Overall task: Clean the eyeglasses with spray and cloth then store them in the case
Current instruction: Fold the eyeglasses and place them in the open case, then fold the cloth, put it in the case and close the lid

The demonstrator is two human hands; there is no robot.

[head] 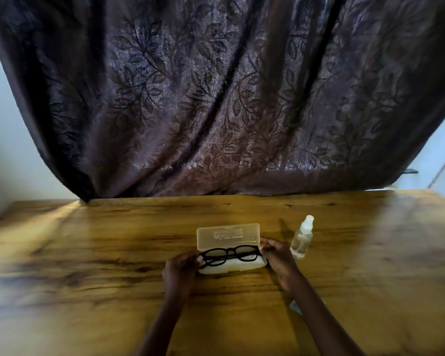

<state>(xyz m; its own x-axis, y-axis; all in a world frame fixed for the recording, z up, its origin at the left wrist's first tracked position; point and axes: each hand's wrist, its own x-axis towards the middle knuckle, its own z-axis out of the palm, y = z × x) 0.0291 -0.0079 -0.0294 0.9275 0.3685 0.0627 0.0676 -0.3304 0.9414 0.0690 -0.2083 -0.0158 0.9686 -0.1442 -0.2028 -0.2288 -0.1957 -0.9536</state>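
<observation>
Black-framed eyeglasses [229,255] lie folded across the open base of a translucent plastic case [228,234], whose lid stands upright behind them. My left hand [181,271] pinches the left end of the frame. My right hand [276,255] grips the right end, beside the case's right edge. A small clear spray bottle [302,238] with a white nozzle stands upright just right of my right hand. A pale blue corner of cloth [296,308] peeks out from under my right forearm; most of it is hidden.
The wooden table [88,253] spreads wide to both sides. A dark patterned curtain [216,98] hangs down to the table's back edge. Pale walls show at the far left and right.
</observation>
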